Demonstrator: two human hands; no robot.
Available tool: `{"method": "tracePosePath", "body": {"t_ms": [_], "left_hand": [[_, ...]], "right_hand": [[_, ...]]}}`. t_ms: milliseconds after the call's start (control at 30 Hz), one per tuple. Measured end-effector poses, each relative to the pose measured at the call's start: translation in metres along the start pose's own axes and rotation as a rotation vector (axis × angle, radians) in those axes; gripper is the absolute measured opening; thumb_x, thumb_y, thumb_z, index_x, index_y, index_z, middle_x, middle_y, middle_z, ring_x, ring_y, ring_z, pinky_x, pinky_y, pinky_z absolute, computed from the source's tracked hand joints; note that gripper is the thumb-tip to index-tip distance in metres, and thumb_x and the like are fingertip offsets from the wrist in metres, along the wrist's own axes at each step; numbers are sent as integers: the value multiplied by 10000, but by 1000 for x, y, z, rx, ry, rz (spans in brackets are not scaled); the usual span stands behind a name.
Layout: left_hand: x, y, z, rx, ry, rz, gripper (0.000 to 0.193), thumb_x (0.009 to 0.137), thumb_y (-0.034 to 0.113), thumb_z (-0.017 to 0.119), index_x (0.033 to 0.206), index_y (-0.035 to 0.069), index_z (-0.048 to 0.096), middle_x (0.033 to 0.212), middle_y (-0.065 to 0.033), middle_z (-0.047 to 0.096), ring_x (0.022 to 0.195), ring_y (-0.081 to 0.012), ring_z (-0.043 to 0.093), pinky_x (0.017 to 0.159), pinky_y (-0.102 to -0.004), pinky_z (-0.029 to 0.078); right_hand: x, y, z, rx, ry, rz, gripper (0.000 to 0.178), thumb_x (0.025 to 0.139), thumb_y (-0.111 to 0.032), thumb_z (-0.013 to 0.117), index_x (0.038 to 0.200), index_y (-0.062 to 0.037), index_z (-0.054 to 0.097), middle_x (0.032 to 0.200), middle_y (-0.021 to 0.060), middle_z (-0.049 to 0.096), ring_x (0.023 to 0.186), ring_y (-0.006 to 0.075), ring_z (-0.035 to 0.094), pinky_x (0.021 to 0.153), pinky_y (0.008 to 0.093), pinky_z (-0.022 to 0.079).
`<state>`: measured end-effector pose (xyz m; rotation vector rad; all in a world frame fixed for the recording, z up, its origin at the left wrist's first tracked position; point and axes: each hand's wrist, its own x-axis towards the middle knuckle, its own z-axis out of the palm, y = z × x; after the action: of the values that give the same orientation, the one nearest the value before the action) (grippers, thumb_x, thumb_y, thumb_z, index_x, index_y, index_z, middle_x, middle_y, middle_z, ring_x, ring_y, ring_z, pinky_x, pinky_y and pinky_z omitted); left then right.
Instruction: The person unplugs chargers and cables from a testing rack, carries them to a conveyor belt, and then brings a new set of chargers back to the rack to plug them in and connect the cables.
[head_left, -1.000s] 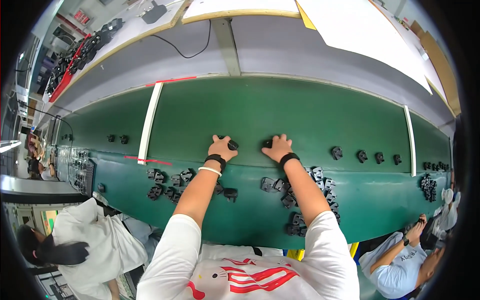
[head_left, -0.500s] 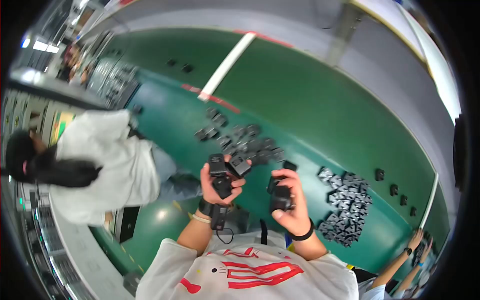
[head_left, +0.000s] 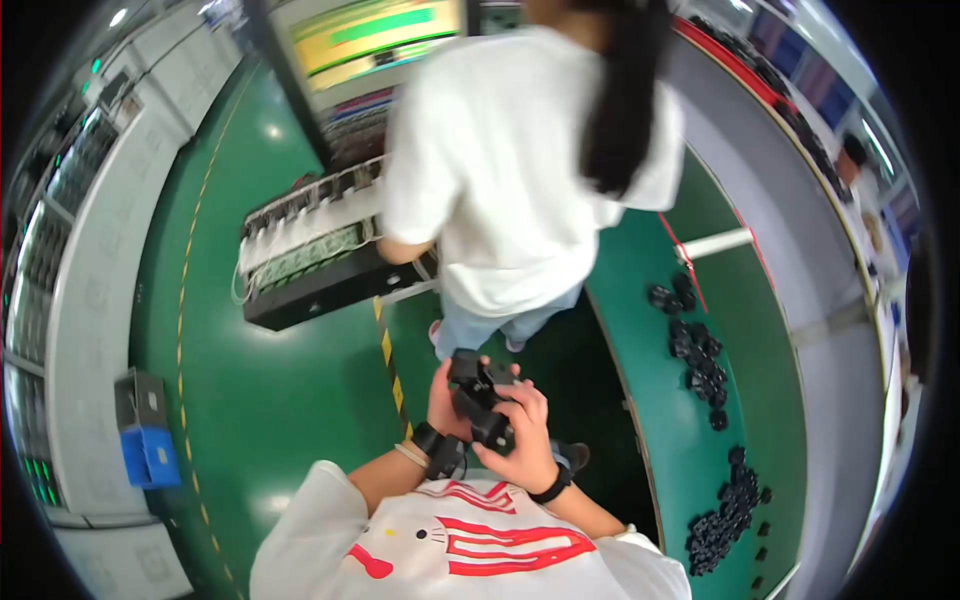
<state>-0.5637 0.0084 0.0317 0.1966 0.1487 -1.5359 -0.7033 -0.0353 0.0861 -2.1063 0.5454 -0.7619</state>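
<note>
Half a second before, the person faced the green surface [head_left: 680, 440] with black parts cupped in each hand, the heap of parts right under them. Now the whole view had swung left, away from it: the surface lay off to the right, and the hands were over the green floor [head_left: 270, 400] with its yellow-and-black stripe [head_left: 392, 360]. Both hands had come together at chest height. The left hand [head_left: 447, 400] and the right hand [head_left: 525, 440] were pressed round one bundle of black parts [head_left: 482, 398], fingers curled tight, the bundle touching both palms. That read as a handful picked up and being carried off the surface toward the rack side.

Counted: two hands of the wearer, each with a dark band at the wrist; one bundle held, made of perhaps three or four parts, too bunched to tell exactly. On the surface were two loose groups of black parts, an upper cluster [head_left: 692, 345] of roughly fifteen and a lower heap [head_left: 725, 515] too dense to count. One other person in a white shirt [head_left: 520, 160] stood just ahead, back turned. One long tray rack [head_left: 310, 255] and one blue bin [head_left: 148, 455] stood on the floor
</note>
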Motion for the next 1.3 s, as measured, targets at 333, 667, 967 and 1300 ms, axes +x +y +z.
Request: {"method": "tracePosePath", "body": {"t_ms": [333,667,967,1300], "left_hand": [[-141,165,-47,-235,118,369,588,870,625,332,1096,137,569,1251,-197,527,1154,-389,500,943,-594,396],[-154,223,-66,-288,213,502,560,837,646,407,1099,177,564,1262,-175,494,1089,-379,525,845,-680,395],[-109,294,-45,-263,272,655,532,822,632,447,1052,170,574,1266,-155,485,1089,-348,522,870,-622,396],[-31,431,-25,-121,196,537,492,824,601,489,1067,184,584,1256,-153,485,1109,-327,497,879,-563,394]], "right_hand": [[90,-61,169,568,-300,19,521,655,-64,721,1104,-38,458,1234,152,515,1178,327,483,968,410,394],[170,-28,201,635,-397,369,635,748,49,582,1320,-113,362,1089,72,448,962,167,534,862,311,484],[250,30,221,1159,-448,801,384,941,-118,435,1320,-76,389,1170,113,480,992,238,599,851,337,524],[341,90,249,1437,172,933,245,897,-91,501,1141,-74,489,1004,94,533,915,228,533,777,319,470]]}}
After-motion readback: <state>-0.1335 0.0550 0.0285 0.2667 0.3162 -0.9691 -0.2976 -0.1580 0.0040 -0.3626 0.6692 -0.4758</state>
